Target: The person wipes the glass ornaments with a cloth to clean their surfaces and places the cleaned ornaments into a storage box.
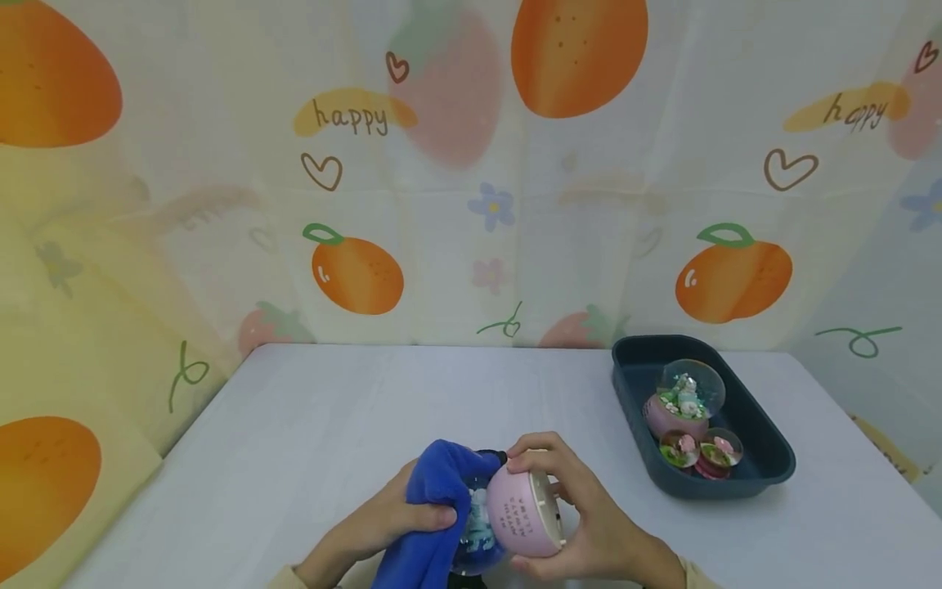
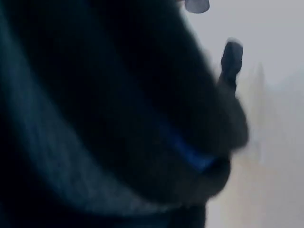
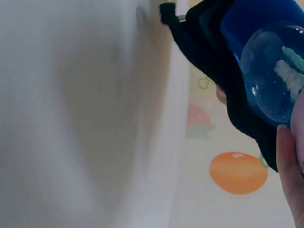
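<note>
Near the table's front edge, my right hand grips the pink base of a snow globe, which lies on its side with the base's underside facing right. My left hand holds a blue cloth, thumb on top, against the clear dome. A pale figure shows inside the dome, and the cloth lies behind it in the right wrist view, where the snow globe and a finger of my right hand appear. Dark, blurred cloth fills most of the left wrist view.
A dark blue tray stands at the table's right side. Inside are a larger snow globe with a pink base and two small globes beside it. A fruit-patterned curtain hangs behind the white table.
</note>
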The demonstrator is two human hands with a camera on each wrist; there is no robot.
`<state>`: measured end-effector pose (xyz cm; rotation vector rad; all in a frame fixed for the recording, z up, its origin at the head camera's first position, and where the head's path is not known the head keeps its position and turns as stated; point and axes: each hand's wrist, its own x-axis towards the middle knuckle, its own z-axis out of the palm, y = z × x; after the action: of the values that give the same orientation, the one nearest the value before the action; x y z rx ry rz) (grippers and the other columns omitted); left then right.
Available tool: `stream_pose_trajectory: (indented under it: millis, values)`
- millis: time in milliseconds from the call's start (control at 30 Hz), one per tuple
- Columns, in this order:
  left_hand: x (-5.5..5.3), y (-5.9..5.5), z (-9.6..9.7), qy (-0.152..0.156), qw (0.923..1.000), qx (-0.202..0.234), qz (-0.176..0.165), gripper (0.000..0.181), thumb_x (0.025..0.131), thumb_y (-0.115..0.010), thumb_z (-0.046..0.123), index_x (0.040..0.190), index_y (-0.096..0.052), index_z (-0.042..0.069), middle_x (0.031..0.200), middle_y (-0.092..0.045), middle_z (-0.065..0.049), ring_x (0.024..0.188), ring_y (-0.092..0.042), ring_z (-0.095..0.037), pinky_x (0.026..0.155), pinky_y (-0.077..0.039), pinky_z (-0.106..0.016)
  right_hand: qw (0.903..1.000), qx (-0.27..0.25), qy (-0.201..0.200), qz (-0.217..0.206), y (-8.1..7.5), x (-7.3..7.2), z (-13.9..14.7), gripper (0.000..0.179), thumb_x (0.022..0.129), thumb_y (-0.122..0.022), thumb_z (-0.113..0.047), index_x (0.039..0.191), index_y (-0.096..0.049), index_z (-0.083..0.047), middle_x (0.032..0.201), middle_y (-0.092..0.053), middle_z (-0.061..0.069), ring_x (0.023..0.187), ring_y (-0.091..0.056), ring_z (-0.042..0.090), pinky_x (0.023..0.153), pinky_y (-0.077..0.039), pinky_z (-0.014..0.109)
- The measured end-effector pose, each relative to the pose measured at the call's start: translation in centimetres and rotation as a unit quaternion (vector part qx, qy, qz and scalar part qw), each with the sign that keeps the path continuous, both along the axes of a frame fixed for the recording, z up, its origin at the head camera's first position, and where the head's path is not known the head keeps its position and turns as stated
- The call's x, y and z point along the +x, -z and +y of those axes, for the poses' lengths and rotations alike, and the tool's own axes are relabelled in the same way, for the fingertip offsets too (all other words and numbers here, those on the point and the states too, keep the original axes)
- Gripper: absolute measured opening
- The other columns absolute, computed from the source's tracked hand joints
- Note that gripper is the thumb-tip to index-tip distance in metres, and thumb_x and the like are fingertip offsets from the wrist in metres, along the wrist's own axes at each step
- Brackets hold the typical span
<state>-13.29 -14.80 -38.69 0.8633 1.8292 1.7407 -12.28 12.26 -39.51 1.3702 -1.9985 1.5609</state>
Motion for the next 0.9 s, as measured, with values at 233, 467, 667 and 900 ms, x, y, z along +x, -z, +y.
stream_pose_trajectory:
  millis: [233,467,667,900]
  values:
    - [0.3,0.1,1.0,-0.083,0.9920,-0.009,0.094,0.053,0.087,-0.067,0.021,0.134,-0.050,0.005,0.124,-0.061,-0.011,0.106,-0.060,-0.016,0.091,-0.050,-0.029,0.9958,0.048,0.042,-0.065,-0.5,0.1,0.3,0.090,0.070,-0.089,-0.021,0.143,-0.038,-0.011,0.133,-0.045,0.014,0.106,-0.058,0.014,0.070,-0.058,0.028]
    - [0.7,0.0,1.6,-0.159,0.9764,-0.026,0.144,0.052,0.082,-0.072,0.015,0.132,-0.055,0.017,0.122,-0.064,-0.007,0.104,-0.063,-0.014,0.088,-0.051,-0.029,0.9774,0.091,0.111,-0.155,-0.9,0.1,-0.1,0.089,0.073,-0.089,-0.029,0.146,-0.039,-0.025,0.131,-0.054,0.006,0.100,-0.067,0.017,0.066,-0.057,0.022]
    - [1.0,0.1,1.9,-0.185,0.9701,-0.020,0.156,0.041,0.088,-0.069,0.012,0.128,-0.061,0.019,0.120,-0.068,-0.006,0.102,-0.066,-0.012,0.087,-0.054,-0.029,0.9728,0.090,0.107,-0.185,-0.8,0.1,-0.2,0.082,0.073,-0.089,-0.027,0.139,-0.040,-0.022,0.125,-0.057,0.006,0.095,-0.067,0.014,0.064,-0.057,0.023]
    - [0.9,0.0,1.6,-0.214,0.9593,-0.016,0.183,0.022,0.093,-0.063,0.009,0.114,-0.064,0.012,0.111,-0.070,-0.008,0.099,-0.066,-0.011,0.086,-0.053,-0.028,0.9797,0.067,0.104,-0.157,-0.8,0.3,-0.2,0.080,0.071,-0.090,-0.024,0.135,-0.043,-0.019,0.122,-0.058,0.006,0.094,-0.066,0.012,0.062,-0.057,0.024]
